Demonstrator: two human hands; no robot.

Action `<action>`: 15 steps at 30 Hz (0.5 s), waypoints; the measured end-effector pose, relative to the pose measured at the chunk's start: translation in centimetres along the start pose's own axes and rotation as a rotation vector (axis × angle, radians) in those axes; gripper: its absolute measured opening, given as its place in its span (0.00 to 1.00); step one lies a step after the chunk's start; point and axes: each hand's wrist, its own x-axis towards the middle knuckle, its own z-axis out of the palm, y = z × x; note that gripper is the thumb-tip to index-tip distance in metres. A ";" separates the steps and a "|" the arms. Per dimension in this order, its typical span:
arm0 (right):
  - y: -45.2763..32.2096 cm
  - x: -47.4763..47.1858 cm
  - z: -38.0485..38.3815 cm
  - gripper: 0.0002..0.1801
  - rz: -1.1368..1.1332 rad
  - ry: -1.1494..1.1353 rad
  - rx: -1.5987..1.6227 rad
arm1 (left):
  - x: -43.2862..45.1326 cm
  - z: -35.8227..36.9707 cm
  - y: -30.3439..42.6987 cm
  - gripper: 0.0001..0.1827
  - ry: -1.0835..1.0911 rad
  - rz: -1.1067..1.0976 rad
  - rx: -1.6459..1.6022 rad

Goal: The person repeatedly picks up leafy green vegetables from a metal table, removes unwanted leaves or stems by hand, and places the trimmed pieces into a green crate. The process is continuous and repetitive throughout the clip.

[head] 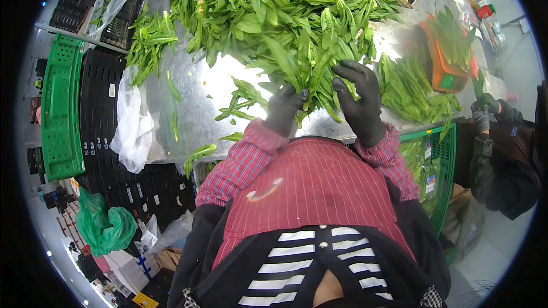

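My left hand (283, 109), in a dark glove, grips a bunch of long-leaved greens (306, 70) near the table's front edge. Its leaves fan out toward the far side. To the right of that bunch is my right hand (360, 98), also gloved, with thumb and fingers spread and nothing plainly held. Beyond both hands spreads a large pile of the same leafy greens (257, 13), some with pale cut stem ends showing. Loose leaves (242, 98) lie on the metal table (192, 94) left of my left hand.
At right, more greens (404, 87) lie beside an orange scale (447, 72) loaded with leaves. A co-worker's gloved hands (483, 109) hold greens there. A green crate (445, 171) stands below the table's edge. Leftward are a plastic bag (132, 128) and stacked black crates (100, 111).
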 end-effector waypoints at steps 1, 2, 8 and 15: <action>-0.2 0.7 -0.1 0.20 -0.048 -0.009 -0.130 | -0.4 0.4 0.1 0.21 -0.013 0.018 -0.001; -0.3 1.3 0.0 0.23 -0.009 -0.054 -0.126 | -0.6 0.6 0.3 0.21 -0.067 0.079 -0.025; 1.7 2.5 0.4 0.25 0.037 -0.436 -0.330 | -0.5 0.3 0.8 0.18 -0.101 0.111 0.160; 4.2 0.9 0.5 0.22 0.228 -0.588 0.073 | 0.5 -0.9 -0.7 0.19 -0.058 0.125 0.230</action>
